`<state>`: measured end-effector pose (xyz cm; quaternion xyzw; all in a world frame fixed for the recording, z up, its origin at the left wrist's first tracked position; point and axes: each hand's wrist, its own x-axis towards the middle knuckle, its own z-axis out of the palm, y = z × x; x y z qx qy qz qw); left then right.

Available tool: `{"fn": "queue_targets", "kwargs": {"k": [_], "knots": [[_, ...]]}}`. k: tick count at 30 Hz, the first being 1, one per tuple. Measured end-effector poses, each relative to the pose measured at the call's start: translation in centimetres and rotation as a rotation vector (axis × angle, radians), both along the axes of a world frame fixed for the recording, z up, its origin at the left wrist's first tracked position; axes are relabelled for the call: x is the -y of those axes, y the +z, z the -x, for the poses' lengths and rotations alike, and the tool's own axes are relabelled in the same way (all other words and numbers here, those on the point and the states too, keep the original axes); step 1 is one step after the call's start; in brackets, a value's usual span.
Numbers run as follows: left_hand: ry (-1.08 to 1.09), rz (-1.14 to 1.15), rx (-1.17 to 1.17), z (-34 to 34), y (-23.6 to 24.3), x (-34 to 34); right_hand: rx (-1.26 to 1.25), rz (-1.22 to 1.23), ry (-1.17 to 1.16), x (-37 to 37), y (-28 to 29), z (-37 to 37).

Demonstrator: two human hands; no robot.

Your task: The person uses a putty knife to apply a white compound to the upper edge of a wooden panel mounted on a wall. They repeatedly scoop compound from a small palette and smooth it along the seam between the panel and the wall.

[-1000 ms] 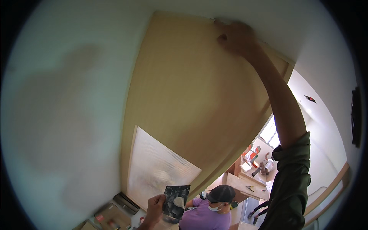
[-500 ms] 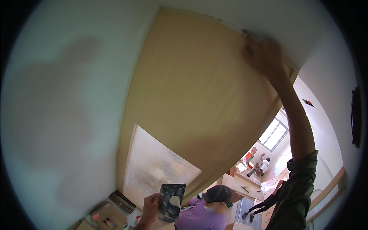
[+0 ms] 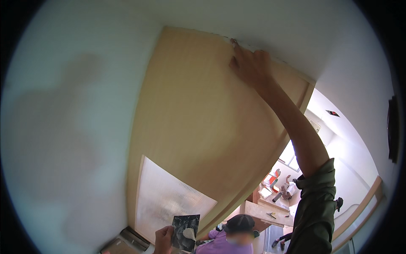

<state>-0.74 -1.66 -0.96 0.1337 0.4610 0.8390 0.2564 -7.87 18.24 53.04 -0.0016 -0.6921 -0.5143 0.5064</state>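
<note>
My right hand (image 3: 253, 67) is raised to the seam where the pale wood panel (image 3: 190, 97) meets the white ceiling. Its index finger is stretched out with the tip at that seam, and the thumb stands apart; I see nothing held in it. Whitish patches show along the seam. Low in the view, my left hand (image 3: 163, 239) pinches the edge of a dark, marbled rectangular card (image 3: 180, 224). A dab of white paste (image 3: 189, 233) sits on the card.
A ribbed translucent pane (image 3: 169, 190) is set in the panel's lower part. Below is a person in a cap and purple top (image 3: 232, 245). Further off stand a workbench (image 3: 258, 211) with tools and another person (image 3: 290, 189). A wooden rail (image 3: 359, 207) runs at right.
My right hand has moved left along the seam, and its index finger shows more plainly. The view has shifted slightly; my left hand still holds the card with the paste.
</note>
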Motion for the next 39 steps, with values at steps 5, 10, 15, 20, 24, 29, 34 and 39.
{"fn": "queue_targets", "kwargs": {"k": [5, 10, 15, 20, 24, 29, 34, 39], "knots": [[-0.044, -0.047, 0.045, 0.5, -0.4, -0.6, 0.000, -0.019, -0.074, -0.1, -0.2, -4.4], [-0.128, -0.147, 0.192, 1.1, -1.6, -1.5, -0.026, -0.005, -0.185, 0.2, -0.4, -8.8], [-0.051, 0.035, -0.116, -1.0, 3.9, -0.8, -0.035, -0.016, -0.150, -1.2, -0.1, -12.6], [-0.103, 0.007, -0.038, -0.8, 3.0, 0.4, -0.029, 0.102, -0.240, -1.0, -0.3, -14.1], [-0.083, 0.008, -0.028, -0.6, 2.1, 0.3, 0.027, 0.024, -0.230, 0.1, -0.6, -12.6], [-0.101, 0.021, -0.002, 0.1, 0.7, -0.4, 0.066, 0.029, -0.135, -0.9, 1.5, -11.0], [-0.141, 0.044, -0.046, -0.8, 3.2, 0.0, 0.050, -0.038, -0.058, -1.8, 2.2, -12.9], [-0.183, -0.112, 0.108, 0.0, 0.1, -0.8, 0.024, 0.078, -0.475, 0.7, 1.2, -15.7]]}}
